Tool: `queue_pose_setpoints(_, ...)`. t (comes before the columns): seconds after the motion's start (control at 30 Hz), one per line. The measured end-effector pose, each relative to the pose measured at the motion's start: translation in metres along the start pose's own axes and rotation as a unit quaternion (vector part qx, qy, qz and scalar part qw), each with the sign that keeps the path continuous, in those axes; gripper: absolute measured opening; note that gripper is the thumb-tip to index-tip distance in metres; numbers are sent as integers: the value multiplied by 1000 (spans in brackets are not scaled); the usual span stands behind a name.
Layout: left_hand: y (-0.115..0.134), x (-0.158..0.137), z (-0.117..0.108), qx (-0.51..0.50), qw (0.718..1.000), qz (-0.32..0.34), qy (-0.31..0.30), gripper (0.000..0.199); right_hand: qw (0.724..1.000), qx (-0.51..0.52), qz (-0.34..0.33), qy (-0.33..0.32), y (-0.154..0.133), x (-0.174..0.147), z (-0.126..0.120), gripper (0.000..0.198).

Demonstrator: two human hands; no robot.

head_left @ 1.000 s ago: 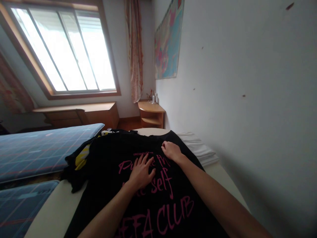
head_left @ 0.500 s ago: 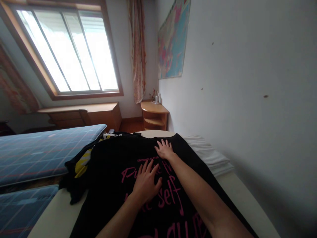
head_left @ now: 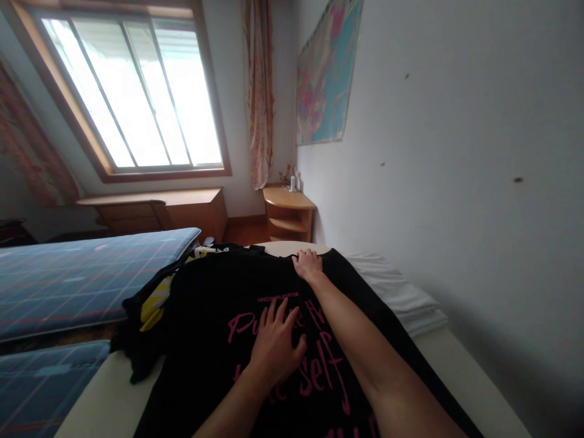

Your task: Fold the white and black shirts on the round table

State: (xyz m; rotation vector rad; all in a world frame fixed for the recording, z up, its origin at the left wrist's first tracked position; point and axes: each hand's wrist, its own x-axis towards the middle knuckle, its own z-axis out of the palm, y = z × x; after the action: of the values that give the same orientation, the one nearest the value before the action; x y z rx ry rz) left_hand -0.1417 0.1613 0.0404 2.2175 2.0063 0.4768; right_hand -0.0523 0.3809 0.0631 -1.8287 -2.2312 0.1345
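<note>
A black T-shirt (head_left: 210, 292) with pink lettering lies spread out, its neckline facing away from me. My left hand (head_left: 277, 347) rests palm down on the printed chest, fingers spread, and holds nothing. Farther off, my right hand (head_left: 309, 264) is at the neckline by the right shoulder, its fingers curled over the fabric's edge. Their tips are hidden from me. My right forearm crosses over part of the pink print.
The shirt lies on a cream surface (head_left: 109, 401). Black-and-yellow clothing (head_left: 155, 307) is bunched at its left, beside blue plaid mattresses (head_left: 91, 274). Folded white cloth (head_left: 401, 292) lies along the right wall. Beyond stand a corner shelf (head_left: 289, 198) and a desk (head_left: 191, 198).
My right hand has moved forward to the neckline, and its fingers have gone from spread to curled. My left hand stays flat on the print. The view has shifted slightly.
</note>
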Motion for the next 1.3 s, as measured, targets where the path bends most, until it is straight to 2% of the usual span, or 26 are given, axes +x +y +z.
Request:
queue_pose_setpoints(0.27,3,0,-4,-10,1000,-2,-9,61,1000,1,15,13,-3,10,-2,27)
queue_pose_setpoints(0.5,3,0,-5,-6,1000,-4,-8,60,996,18,72,49,-3,13,-1,34)
queue_pose_setpoints(0.6,3,1,-5,-3,1000,-5,-9,61,997,21,43,62,-2,7,4,33)
queue_pose_setpoints(0.77,3,1,-4,2,1000,-1,-8,61,994,25,-79,69,-5,-4,6,27)
queue_pose_setpoints(0.87,2,1,-1,6,1000,1,-4,60,990,23,-130,52,-11,-7,6,32)
queue_pose_setpoints(0.97,2,1,0,4,1000,-1,-3,61,990,17,-139,32,-20,-9,11,42)
queue_pose_setpoints(1.1,3,1,-2,1,1000,-2,-6,61,993,9,-117,13,-32,-13,22,52)
queue_pose_setpoints(1.3,2,1,-3,4,1000,-1,-7,61,993,13,-109,-42,-32,-11,23,57)
